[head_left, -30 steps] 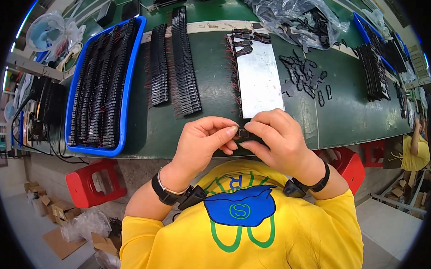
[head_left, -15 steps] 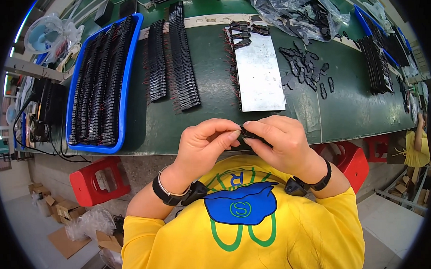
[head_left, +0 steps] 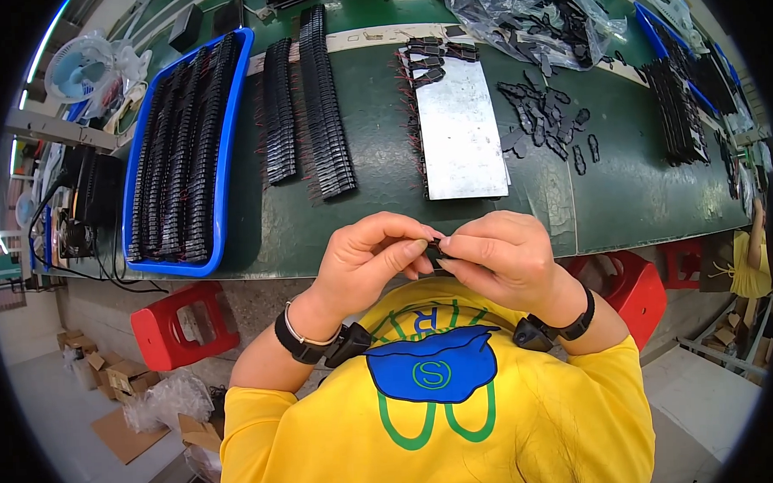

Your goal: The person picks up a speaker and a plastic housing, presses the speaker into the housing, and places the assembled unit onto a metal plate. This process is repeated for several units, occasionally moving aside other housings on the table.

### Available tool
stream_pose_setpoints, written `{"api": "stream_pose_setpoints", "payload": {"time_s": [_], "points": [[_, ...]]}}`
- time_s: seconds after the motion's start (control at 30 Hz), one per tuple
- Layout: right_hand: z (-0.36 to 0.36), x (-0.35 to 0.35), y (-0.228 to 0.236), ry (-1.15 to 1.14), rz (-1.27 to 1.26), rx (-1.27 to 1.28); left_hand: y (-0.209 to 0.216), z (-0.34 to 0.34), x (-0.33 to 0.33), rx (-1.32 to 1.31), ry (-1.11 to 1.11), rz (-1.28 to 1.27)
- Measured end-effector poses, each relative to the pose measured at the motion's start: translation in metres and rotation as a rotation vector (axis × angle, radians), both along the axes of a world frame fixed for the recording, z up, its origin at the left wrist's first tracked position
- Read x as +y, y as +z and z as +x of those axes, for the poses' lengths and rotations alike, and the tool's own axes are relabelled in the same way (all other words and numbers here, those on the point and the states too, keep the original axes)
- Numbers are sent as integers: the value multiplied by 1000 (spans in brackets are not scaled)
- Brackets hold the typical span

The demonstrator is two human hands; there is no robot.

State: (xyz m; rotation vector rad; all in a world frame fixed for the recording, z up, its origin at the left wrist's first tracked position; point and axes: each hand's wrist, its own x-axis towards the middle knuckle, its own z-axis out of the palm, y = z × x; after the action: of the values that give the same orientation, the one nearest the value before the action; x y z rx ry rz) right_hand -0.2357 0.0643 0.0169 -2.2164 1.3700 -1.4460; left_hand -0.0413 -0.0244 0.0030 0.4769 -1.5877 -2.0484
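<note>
Just off the table's front edge, both my hands are closed at the fingertips around a small black plastic part (head_left: pixel 435 249). My left hand (head_left: pixel 372 257) pinches its left side between thumb and forefinger. From the other side, my right hand (head_left: pixel 508 256) grips it, and the fingers hide most of its shape. Beyond them lies a pale metal plate (head_left: pixel 464 141), with a few black parts with red wires (head_left: pixel 429 63) on its far end and more along its left side. Flat black oval pieces (head_left: pixel 540 117) are scattered to the right of the plate.
Two long rows of black parts (head_left: pixel 324 112) lie left of the plate. A blue tray (head_left: pixel 218 213) at far left holds more rows. A clear plastic bag (head_left: pixel 515 20) of black pieces sits at the back. Red stools (head_left: pixel 164 334) stand under the green table (head_left: pixel 375 152).
My right fingers have shifted slightly on the black part, and more of it shows between the fingertips. The longer dark portion under my right fingers is no longer visible.
</note>
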Motion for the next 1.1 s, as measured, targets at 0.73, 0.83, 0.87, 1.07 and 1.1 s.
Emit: {"api": "stream_pose_setpoints", "payload": {"time_s": [0.73, 0.83, 0.87, 1.07, 1.1], "points": [[-2, 5, -3, -62, -115, 132, 18, -10, -4, -280, 17, 276], [-1, 7, -7, -81, -127, 86, 18, -12, -8, -263, -50, 384], [-2, 7, -7, -103, -124, 103, 18, -11, -8, -262, -48, 387], [-18, 10, 4, -76, -86, 58, 12, -2, -10, -185, -60, 346], [-24, 10, 6, -86, -96, 40, 9, 1, -11, -180, -65, 344]]}}
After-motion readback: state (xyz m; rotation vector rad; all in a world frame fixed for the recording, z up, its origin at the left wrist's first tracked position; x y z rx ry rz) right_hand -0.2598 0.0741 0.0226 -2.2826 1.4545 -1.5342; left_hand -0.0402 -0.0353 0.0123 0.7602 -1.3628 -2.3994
